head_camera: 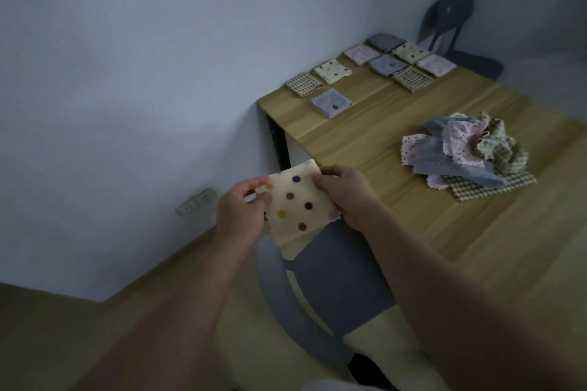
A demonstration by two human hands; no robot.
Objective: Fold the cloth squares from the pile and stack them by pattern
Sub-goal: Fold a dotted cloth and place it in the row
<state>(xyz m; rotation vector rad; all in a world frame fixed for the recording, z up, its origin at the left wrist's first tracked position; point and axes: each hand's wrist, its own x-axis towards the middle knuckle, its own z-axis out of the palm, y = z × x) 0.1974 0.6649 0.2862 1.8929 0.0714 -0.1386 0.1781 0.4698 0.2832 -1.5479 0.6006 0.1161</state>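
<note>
A cream cloth square with coloured dots (298,205) is held in the air just off the near left corner of the wooden table (397,124). My left hand (243,211) pinches its left edge and my right hand (347,197) pinches its upper right edge. A loose pile of unfolded cloths (470,152) lies on the table to the right, with pink dotted, grey and green checked pieces. Several folded squares sit in rows at the table's far end, among them a cream dotted stack (333,71), a green checked stack (303,83) and a grey stack (332,102).
A grey chair (324,289) stands below my hands, pushed near the table's edge. Another grey chair (451,28) stands beyond the far end of the table. A pale wall with a socket (197,201) runs along the left.
</note>
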